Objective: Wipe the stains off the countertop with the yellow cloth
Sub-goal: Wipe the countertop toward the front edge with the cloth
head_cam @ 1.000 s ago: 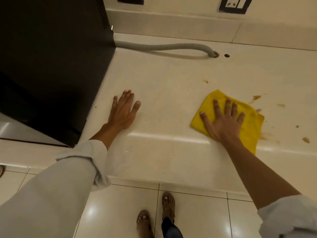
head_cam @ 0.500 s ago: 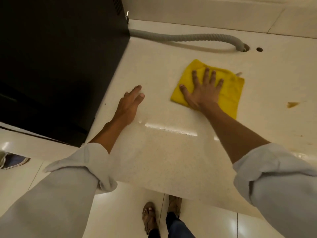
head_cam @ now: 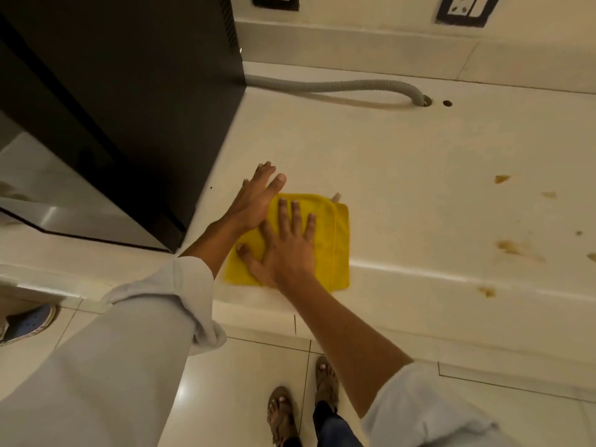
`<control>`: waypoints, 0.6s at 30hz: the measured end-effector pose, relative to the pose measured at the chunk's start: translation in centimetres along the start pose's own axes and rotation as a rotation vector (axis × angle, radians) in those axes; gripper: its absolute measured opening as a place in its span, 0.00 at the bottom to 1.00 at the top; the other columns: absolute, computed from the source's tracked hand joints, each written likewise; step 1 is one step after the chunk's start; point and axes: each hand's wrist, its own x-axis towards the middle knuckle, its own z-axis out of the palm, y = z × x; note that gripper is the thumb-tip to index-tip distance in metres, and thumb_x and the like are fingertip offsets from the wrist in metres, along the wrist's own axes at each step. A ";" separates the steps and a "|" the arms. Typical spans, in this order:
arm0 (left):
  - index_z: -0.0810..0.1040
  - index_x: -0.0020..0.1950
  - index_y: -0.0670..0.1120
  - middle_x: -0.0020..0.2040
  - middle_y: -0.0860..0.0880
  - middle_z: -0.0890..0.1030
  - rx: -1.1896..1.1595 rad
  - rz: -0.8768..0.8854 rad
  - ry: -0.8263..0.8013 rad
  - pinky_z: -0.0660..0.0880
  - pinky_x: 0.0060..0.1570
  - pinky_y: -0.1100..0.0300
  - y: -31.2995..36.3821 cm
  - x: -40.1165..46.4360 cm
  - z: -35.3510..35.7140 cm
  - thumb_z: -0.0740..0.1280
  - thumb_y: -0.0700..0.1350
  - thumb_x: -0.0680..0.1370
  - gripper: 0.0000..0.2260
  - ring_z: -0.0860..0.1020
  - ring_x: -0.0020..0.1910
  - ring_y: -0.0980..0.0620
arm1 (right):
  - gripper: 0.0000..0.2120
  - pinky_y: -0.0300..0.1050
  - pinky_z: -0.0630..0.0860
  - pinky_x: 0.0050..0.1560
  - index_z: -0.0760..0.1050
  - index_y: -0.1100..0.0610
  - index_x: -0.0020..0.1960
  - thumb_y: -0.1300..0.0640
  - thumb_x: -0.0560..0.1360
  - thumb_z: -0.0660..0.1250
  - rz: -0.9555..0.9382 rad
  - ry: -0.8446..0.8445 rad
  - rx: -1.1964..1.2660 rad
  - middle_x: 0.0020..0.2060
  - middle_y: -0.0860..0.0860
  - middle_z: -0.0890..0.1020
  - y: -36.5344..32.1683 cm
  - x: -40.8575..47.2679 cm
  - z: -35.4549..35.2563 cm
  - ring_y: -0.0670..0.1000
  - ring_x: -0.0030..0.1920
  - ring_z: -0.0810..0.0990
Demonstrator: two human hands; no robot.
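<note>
**Near the front edge, cloth flat and stains off to the right**

Near the front edge of the surface, my right hand lies spread and flat on the yellow cloth, fingers splayed, pressing it down without gripping it. My left hand is open too, palm down at the cloth's far-left corner, its fingertips on the bare surface just beside the black appliance; it has hold of nothing.

The brown stains sit well apart from the cloth, scattered to the right, some nearer the wall and one low by the front edge. By my judgement most of the wiping is not yet done.

To do this step well, I should keep my palm pressing evenly so the cloth slides as one sheet and does not bunch. Sweeping right across the biggest smear, then back over it, should lift it instead of dragging it thin. My left hand is best kept off the cloth and used as a brace. The grey hose lies far enough back to stay clear.
</note>
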 end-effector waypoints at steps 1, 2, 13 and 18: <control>0.57 0.77 0.49 0.80 0.50 0.54 0.014 0.013 -0.013 0.40 0.77 0.50 0.1 -0.4 0.5 0.50 0.60 0.80 0.28 0.47 0.79 0.54 | 0.41 0.69 0.39 0.74 0.50 0.46 0.80 0.26 0.73 0.43 0.006 0.011 0.007 0.81 0.58 0.48 0.3 -1.2 0.0 0.63 0.80 0.39; 0.56 0.77 0.48 0.80 0.50 0.55 0.031 0.026 -0.027 0.40 0.77 0.50 0.3 -0.7 1.2 0.50 0.60 0.80 0.28 0.47 0.79 0.55 | 0.40 0.69 0.39 0.74 0.50 0.46 0.80 0.26 0.73 0.43 0.015 0.022 0.011 0.81 0.57 0.48 0.8 -2.4 0.0 0.62 0.80 0.40; 0.50 0.79 0.46 0.80 0.49 0.48 0.260 0.128 -0.113 0.36 0.75 0.52 4.5 -1.1 11.5 0.44 0.62 0.80 0.31 0.43 0.78 0.56 | 0.40 0.68 0.39 0.76 0.48 0.41 0.79 0.23 0.72 0.42 0.206 0.094 -0.021 0.81 0.54 0.48 11.8 -10.4 -1.5 0.59 0.80 0.41; 0.47 0.79 0.43 0.80 0.47 0.46 0.435 0.235 -0.120 0.37 0.76 0.47 7.1 -0.8 15.2 0.45 0.60 0.81 0.32 0.42 0.79 0.52 | 0.40 0.68 0.41 0.76 0.49 0.41 0.79 0.23 0.72 0.41 0.297 0.133 -0.022 0.81 0.54 0.49 16.9 -11.5 -2.6 0.58 0.80 0.43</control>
